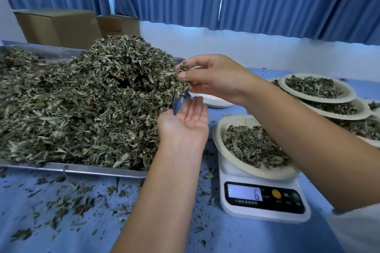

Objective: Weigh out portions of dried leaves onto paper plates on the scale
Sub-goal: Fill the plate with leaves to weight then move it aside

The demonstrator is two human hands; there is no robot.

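Steel edges a metal tray (92, 170) filled by a heap of dried leaves (92, 98) that reaches its right rim. Above that rim a tuft of leaves (176, 82) is pinched between the thumb and curled fingers of the right hand (211, 78). The left hand (185, 123) is held palm up just below, fingers straight, holding nothing. A paper plate (216, 136) of leaves is seated on the scale (263, 209), its rim overhanging the platform. Only a narrow strip of blue table cover (226, 238) is left between tray and scale. Filled plates (349, 96) are stacked at the right edge
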